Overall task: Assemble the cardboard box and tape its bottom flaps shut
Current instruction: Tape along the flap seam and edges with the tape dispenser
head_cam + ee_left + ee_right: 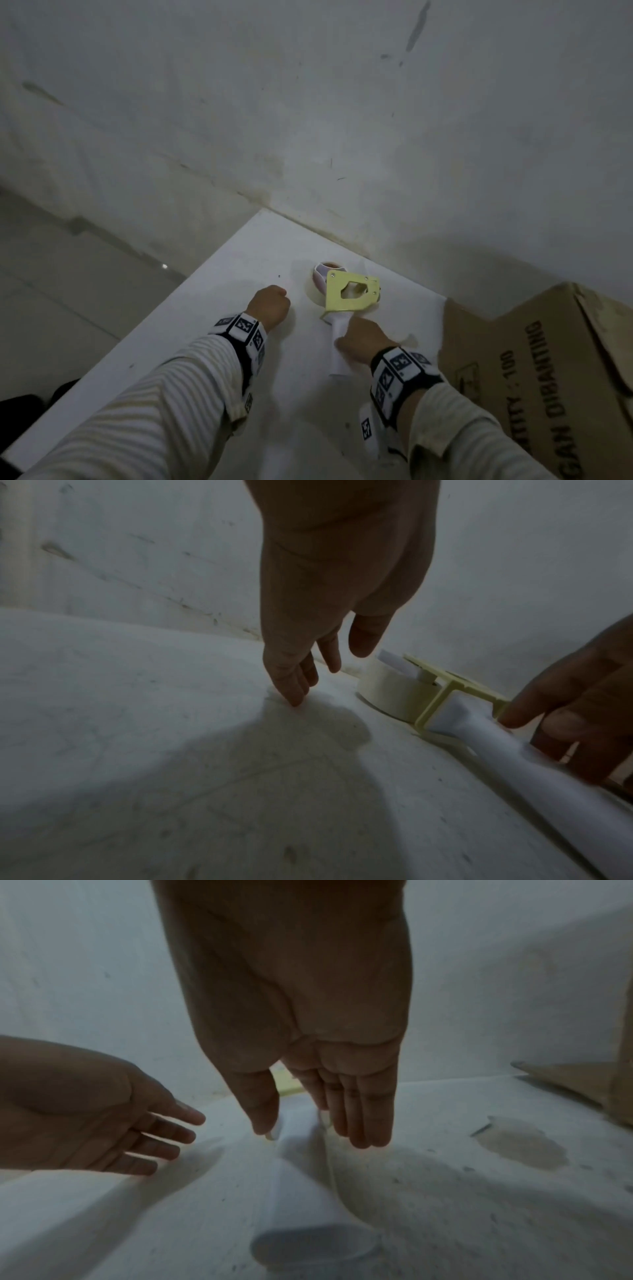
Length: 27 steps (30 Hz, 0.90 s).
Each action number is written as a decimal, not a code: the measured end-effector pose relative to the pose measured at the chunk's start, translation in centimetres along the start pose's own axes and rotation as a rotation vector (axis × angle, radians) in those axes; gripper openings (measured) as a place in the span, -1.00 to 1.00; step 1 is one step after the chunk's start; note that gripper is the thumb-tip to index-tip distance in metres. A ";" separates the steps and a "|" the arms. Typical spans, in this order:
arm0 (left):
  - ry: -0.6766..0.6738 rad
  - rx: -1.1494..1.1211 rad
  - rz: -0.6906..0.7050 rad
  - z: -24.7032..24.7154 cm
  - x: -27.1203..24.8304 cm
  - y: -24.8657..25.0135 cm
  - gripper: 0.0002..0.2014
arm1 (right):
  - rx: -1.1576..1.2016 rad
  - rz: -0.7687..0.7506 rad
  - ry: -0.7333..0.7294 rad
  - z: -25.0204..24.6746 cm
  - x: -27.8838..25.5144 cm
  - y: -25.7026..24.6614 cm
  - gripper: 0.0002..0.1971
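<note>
A tape dispenser with a yellow frame, a pale tape roll and a white handle lies flat on the white table. My right hand is lowered over the handle, its thumb on one side and its straight fingers on the other, not curled round it. To the left of the dispenser, my left hand has relaxed fingers whose tips touch the table. The brown cardboard box, with printed black lettering, stands at the right with its flaps loose.
A scuffed white wall runs close behind the dispenser and the box. The table's left edge drops to a grey floor. A pale stain marks the tabletop between the handle and the box.
</note>
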<state>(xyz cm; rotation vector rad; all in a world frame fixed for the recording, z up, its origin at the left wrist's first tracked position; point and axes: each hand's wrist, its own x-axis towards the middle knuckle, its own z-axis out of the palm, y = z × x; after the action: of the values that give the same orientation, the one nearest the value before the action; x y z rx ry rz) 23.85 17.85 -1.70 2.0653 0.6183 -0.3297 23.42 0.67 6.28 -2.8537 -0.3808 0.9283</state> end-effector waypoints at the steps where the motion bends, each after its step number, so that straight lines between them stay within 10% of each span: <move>1: 0.002 -0.006 -0.011 0.2 0.5 -0.1 -0.60 | 0.034 0.019 0.017 0.5 0.7 0.1 -0.66; 8: -0.009 0.035 0.012 1.0 2.7 -0.5 -0.60 | 0.258 0.178 0.096 3.6 4.3 0.8 -0.50; 18: -0.079 0.026 0.045 0.7 2.0 1.5 -0.62 | 0.543 0.209 0.160 -2.5 2.3 1.6 -0.87; 27: -0.335 -0.936 -0.029 0.3 -1.5 10.2 -0.48 | 0.524 0.044 0.106 -14.0 -7.0 1.0 -0.85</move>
<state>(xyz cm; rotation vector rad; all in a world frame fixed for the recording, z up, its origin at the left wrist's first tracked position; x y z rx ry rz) 28.16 12.55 6.03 1.0759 0.4656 -0.3116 26.44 -2.61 21.32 -2.4206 -0.0487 0.7427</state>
